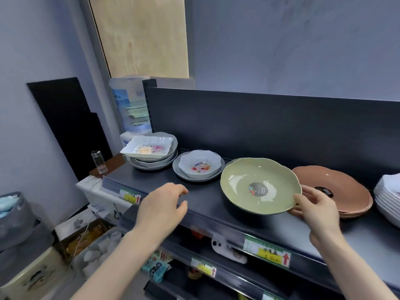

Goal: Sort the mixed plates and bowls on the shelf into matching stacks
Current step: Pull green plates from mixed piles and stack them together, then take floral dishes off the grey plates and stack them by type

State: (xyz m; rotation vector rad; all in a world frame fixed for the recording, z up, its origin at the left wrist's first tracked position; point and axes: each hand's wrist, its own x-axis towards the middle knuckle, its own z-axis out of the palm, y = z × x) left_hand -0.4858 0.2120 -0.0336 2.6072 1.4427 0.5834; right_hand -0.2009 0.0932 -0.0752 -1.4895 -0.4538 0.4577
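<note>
My right hand (318, 210) grips the right rim of a green bowl (258, 182), tilted over the dark shelf (207, 204). Another green rim shows just behind the bowl. To its right sits a stack of brown plates (337, 185), and white dishes (389, 198) are piled at the far right edge. Left of the green bowl, a small flowered bowl (200, 164) rests on a grey plate. Further left, a rectangular flowered dish (149, 147) lies on stacked grey bowls. My left hand (161, 210) hovers open above the shelf's front edge, holding nothing.
A water dispenser bottle (132, 107) stands behind the shelf's left end, with a clear glass (99, 162) on a small ledge beside it. Price tags (267, 252) line the shelf's front edge. Lower shelves hold packaged goods. Bins and boxes crowd the floor at left.
</note>
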